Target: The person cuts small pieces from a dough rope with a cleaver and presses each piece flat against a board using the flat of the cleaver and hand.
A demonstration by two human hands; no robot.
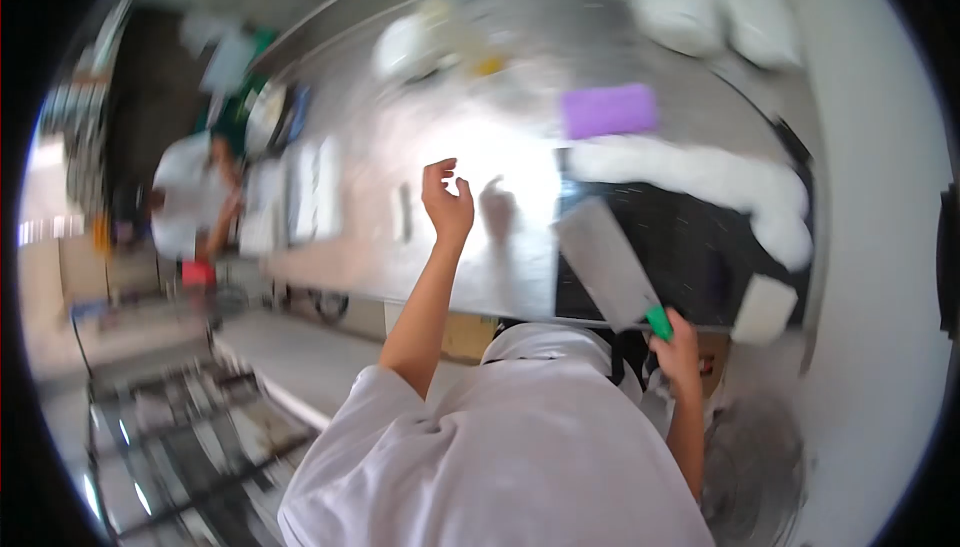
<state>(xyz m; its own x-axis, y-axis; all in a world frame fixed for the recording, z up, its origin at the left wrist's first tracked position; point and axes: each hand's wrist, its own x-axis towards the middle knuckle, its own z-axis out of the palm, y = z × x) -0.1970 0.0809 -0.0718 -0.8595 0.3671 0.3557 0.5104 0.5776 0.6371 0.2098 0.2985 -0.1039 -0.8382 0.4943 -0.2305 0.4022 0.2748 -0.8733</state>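
In the head view, my right hand [678,352] is wrapped round the green handle of a cleaver [606,262] with a wide, flat metal blade. The blade points up and left over the front edge of a black board [665,257]. My left hand [447,202] is raised above the metal table [350,272], its fingers loosely curled and apart, holding nothing. A long, lumpy white strip that looks like dough [690,169] runs along the board's far and right edges. A pale, flat rectangular piece [765,309] lies at the board's near right corner.
Beyond the board lies a purple block or folded cloth [610,111]. White filled bags [675,2] stand at the back right, near the wall [880,247]. A blurred white bag [405,49] sits farther back. Another person [190,192] is at the left; a rack [190,437] stands lower left.
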